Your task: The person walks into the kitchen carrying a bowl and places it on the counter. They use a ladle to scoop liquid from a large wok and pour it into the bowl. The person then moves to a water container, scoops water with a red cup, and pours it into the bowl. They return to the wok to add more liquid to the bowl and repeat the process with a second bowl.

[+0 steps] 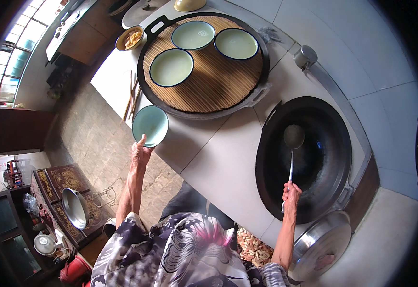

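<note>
My left hand (142,152) grips a pale green enamel bowl (150,125) by its near rim, thumb inside, tilted over the counter's edge. Its inside shows only a faint stain. In my right hand (291,195) is the handle of a metal ladle (294,135), whose bowl hangs inside a black wok (329,158). Whether the ladle touches the wok's bottom I cannot tell. Beyond my left hand, three dark-rimmed enamel bowls with pale liquid, one of them the nearest bowl (171,67), stand on a round bamboo-slat mat (216,86) lying in a second large pan (194,114).
Several chopsticks (133,97) lie left of the mat. A bowl of yellowish food pieces (131,38) stands behind them. Against the wall sits a metal cup (305,57). A large metal lid (320,247) leans beside the wok. A metal basin (75,208) rests on a cabinet at left.
</note>
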Demonstrator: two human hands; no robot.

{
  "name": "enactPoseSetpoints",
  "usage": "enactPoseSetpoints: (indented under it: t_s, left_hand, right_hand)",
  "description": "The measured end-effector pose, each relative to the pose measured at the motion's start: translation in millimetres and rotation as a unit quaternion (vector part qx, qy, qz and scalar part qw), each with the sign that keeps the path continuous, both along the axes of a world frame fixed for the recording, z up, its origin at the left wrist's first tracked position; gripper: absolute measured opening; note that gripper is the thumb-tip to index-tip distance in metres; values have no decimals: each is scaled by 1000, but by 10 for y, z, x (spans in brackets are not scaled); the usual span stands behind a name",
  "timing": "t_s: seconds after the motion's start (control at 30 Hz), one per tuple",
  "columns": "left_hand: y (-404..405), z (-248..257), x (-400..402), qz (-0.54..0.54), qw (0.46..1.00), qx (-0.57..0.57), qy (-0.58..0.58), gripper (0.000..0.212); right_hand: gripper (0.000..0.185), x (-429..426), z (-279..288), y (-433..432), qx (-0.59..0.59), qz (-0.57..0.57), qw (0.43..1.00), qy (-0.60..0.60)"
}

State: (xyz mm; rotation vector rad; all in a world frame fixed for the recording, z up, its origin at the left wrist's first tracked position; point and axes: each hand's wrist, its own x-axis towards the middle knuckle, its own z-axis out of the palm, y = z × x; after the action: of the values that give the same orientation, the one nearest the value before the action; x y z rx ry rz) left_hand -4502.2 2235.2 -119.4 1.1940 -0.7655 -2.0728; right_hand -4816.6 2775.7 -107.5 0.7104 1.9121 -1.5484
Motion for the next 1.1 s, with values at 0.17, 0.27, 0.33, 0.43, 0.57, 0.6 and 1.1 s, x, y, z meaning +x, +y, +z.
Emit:
enactPoseSetpoints:
  t_s: [0.17,0.27,0.33,0.43,0.57,0.6,1.1]
  left_hand:
    - [633,446,-266,-44,997,40,48,33]
    - [1053,684,-463,-75,990,68,99,37]
    - [1303,717,-656,-107,982,97,123,43]
    - [1647,931,-811,-163,970,107,144,52]
    - [2055,1152,-1089,-231,949,126,172,58]
    - [2153,1132,-1164,-241,946,131,174,63]
    - [2806,1220,-1563,-347,900,162,209,81]
  right_hand:
    - [32,119,548,151,-8,34,999,6]
    - [31,209,775,282,-12,38,999,15]
    - [31,276,878,398,-8,29,999,20]
    - [29,364,1032,431,-13,40,999,19]
    - [30,490,1139,692,-14,44,999,26]
    - [29,522,1163,756,-9,40,999,29]
    - [27,730,1236,1128,-16,4,1000,14]
